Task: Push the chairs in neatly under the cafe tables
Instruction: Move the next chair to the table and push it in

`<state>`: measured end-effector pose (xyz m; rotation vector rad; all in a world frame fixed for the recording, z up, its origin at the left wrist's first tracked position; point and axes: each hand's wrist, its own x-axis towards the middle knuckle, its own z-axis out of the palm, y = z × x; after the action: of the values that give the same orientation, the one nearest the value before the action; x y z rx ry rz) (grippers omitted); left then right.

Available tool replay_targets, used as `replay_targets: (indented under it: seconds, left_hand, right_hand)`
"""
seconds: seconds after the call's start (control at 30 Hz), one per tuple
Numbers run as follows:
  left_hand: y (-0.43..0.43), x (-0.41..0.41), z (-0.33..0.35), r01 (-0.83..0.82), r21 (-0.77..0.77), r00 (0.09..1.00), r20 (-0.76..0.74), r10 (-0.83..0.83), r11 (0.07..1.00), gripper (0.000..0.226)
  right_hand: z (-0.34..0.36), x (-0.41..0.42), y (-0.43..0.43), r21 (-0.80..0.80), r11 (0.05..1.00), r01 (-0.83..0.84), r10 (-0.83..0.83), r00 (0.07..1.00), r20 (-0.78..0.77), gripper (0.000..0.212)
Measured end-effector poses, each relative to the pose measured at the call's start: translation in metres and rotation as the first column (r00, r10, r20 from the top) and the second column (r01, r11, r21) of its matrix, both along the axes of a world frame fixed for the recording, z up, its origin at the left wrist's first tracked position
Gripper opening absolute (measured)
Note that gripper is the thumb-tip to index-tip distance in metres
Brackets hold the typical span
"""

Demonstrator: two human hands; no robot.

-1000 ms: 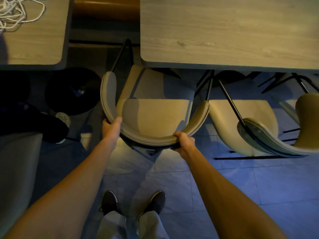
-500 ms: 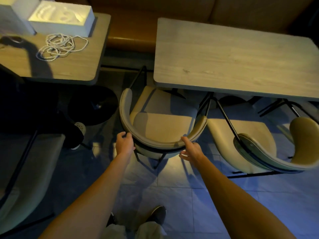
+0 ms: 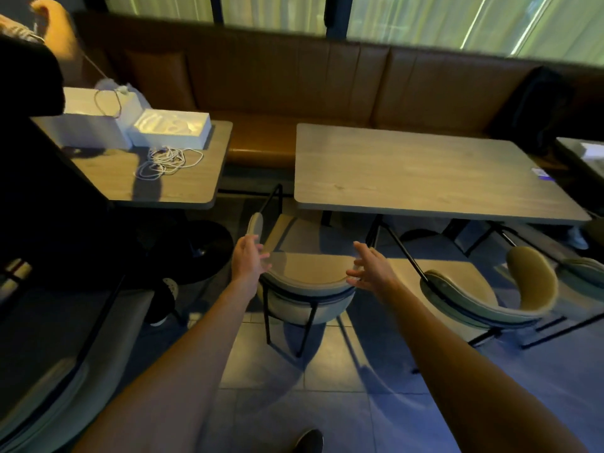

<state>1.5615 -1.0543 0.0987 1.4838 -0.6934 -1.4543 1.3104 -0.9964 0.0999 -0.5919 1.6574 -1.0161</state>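
A beige curved-back chair (image 3: 307,273) stands with its seat partly under the left end of the long wooden table (image 3: 425,171). My left hand (image 3: 249,256) hovers open at the left end of the chair's backrest, fingers spread. My right hand (image 3: 371,266) is open just off the backrest's right end, not gripping it. A second beige chair (image 3: 483,295) stands to the right, turned at an angle, its seat only partly under the same table.
A smaller table (image 3: 176,184) at the left carries white boxes (image 3: 170,129) and a coiled white cable (image 3: 166,161). A person in dark clothes (image 3: 49,191) stands at the far left. A brown bench (image 3: 327,93) runs behind the tables. A grey chair (image 3: 49,371) sits at the lower left.
Both hands have let go of the chair's backrest and opened. The view has drawn back and tilted up, and the chair now sits farther under the table.
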Motion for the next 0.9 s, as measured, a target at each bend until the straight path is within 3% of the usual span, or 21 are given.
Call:
replay_targets:
  seconds: [0.17, 0.37, 0.67, 0.9]
  left_hand:
    - [0.056, 0.025, 0.015, 0.052, 0.030, 0.998, -0.046, -0.050, 0.998, 0.032]
    - [0.096, 0.032, 0.024, 0.084, 0.076, 0.993, -0.086, -0.077, 0.994, 0.031]
    - [0.096, 0.013, 0.015, 0.099, 0.107, 0.993, -0.069, -0.092, 0.989, 0.028]
    - [0.052, -0.017, -0.014, 0.118, 0.123, 0.993, -0.008, -0.118, 0.985, 0.030]
  right_hand:
    - [0.018, 0.016, 0.061, -0.010, 1.000, -0.011, 0.011, 1.000, 0.004, 0.060]
    - [0.038, 0.020, 0.108, -0.018, 1.000, -0.018, 0.018, 1.000, -0.010, 0.080]
    - [0.030, 0.006, 0.115, 0.021, 1.000, -0.008, 0.008, 1.000, 0.020, 0.057]
    - [-0.006, -0.028, 0.071, 0.089, 0.995, 0.044, -0.051, 0.996, 0.079, 0.042]
